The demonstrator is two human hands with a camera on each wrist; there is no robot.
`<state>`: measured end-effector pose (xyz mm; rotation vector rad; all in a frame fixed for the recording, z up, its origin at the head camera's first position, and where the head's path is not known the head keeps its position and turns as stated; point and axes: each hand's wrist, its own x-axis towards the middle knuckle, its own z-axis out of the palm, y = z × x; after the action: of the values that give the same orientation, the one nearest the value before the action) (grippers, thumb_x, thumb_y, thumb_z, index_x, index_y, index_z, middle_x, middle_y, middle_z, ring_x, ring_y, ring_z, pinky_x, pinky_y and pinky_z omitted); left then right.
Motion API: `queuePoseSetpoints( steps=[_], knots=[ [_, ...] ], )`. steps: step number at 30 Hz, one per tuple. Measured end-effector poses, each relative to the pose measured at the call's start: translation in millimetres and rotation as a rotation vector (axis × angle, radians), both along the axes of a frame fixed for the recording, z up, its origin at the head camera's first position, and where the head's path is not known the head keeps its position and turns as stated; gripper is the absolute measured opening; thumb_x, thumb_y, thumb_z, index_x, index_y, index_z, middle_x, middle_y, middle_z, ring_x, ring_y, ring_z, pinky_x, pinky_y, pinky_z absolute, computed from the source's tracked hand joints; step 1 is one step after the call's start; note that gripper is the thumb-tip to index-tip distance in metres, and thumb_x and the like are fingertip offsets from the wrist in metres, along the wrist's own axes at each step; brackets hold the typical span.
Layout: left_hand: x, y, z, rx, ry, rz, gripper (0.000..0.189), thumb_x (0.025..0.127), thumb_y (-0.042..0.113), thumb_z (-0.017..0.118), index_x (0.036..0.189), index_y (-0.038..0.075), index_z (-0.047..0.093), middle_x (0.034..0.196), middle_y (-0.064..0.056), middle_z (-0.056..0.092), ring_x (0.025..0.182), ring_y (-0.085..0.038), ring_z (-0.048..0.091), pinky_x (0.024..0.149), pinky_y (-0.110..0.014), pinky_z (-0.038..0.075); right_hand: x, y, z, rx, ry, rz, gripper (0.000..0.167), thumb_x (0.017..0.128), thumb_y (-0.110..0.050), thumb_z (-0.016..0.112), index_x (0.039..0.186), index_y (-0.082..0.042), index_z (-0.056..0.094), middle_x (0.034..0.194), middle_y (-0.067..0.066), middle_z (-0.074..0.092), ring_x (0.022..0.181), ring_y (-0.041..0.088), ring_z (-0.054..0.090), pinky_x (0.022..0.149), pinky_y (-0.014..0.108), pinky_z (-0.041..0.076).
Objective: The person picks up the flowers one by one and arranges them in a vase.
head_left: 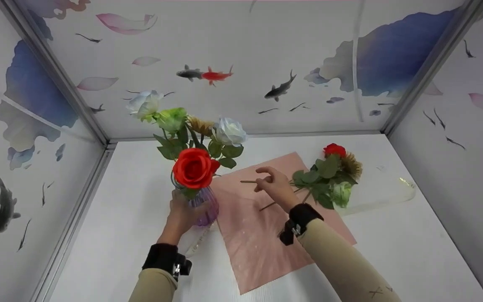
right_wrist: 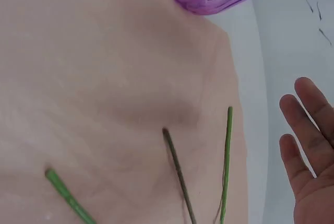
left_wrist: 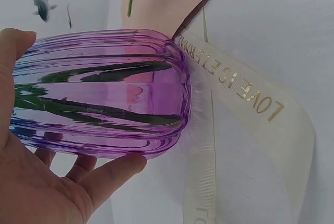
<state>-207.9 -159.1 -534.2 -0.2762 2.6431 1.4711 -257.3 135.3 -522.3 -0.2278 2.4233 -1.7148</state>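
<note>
My left hand (head_left: 185,212) holds a purple ribbed glass vase (left_wrist: 125,93), thumb and fingers spread round its side. In the vase stand a large red rose (head_left: 194,167), white roses (head_left: 229,132), a green flower (head_left: 172,119) and a brown flower (head_left: 201,125). Dark green stems (left_wrist: 104,110) show through the glass. My right hand (head_left: 276,186) hovers above a pink sheet of wrapping paper (head_left: 258,251), its fingers apart and holding nothing. Below it, several flower stems (right_wrist: 180,177) lie on the paper, part of a bunch with a red rose (head_left: 334,149).
A cream ribbon (left_wrist: 245,88) with gold lettering lies beside the vase's base. More pale ribbon (head_left: 407,191) stretches along the right of the white table (head_left: 132,235). Printed walls (head_left: 241,42) with fish and petals enclose the table at the back and sides.
</note>
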Motion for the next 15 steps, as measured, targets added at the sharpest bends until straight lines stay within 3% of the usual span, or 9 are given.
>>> queuePoseSetpoints(
  steps=[3, 5, 10, 15],
  knots=[
    [-0.1, 0.6, 0.3, -0.01, 0.002, -0.005, 0.102, 0.083, 0.022, 0.086, 0.155, 0.008, 0.016, 0.159, -0.023, 0.029, 0.149, -0.041, 0.031, 0.116, -0.062, 0.033, -1.4, 16, -7.6, 0.093, 0.062, -0.065, 0.032, 0.103, -0.015, 0.058, 0.135, -0.011, 0.06, 0.078, 0.011, 0.067, 0.073, 0.024, 0.067, 0.064, 0.032, 0.046],
    [0.0, 0.6, 0.5, -0.015, -0.001, -0.003, 0.101, 0.083, 0.023, 0.086, 0.155, 0.007, 0.016, 0.159, -0.023, 0.029, 0.149, -0.041, 0.031, 0.116, -0.062, 0.033, -1.8, 27, -11.0, 0.128, 0.084, -0.105, 0.029, 0.103, -0.013, 0.057, 0.132, -0.009, 0.061, 0.076, 0.012, 0.064, 0.07, 0.03, 0.067, 0.057, 0.028, 0.043],
    [0.2, 0.0, 1.5, -0.016, -0.027, 0.0, 0.1, 0.084, 0.025, 0.085, 0.155, 0.005, 0.016, 0.158, -0.024, 0.029, 0.148, -0.043, 0.031, 0.116, -0.063, 0.032, -0.2, 53, -17.0, 0.227, 0.123, -0.176, 0.026, 0.102, -0.007, 0.056, 0.128, -0.004, 0.062, 0.077, 0.01, 0.061, 0.065, 0.036, 0.065, 0.055, 0.026, 0.049],
    [1.0, -1.1, 1.2, -0.014, -0.015, -0.009, 0.098, 0.085, 0.025, 0.084, 0.154, 0.004, 0.017, 0.156, -0.024, 0.029, 0.147, -0.044, 0.032, 0.116, -0.063, 0.032, -0.2, 78, -24.9, 0.394, 0.186, -0.255, 0.025, 0.099, -0.003, 0.056, 0.123, -0.002, 0.064, 0.089, 0.014, 0.067, 0.063, 0.022, 0.056, 0.059, 0.033, 0.045]
  ],
)
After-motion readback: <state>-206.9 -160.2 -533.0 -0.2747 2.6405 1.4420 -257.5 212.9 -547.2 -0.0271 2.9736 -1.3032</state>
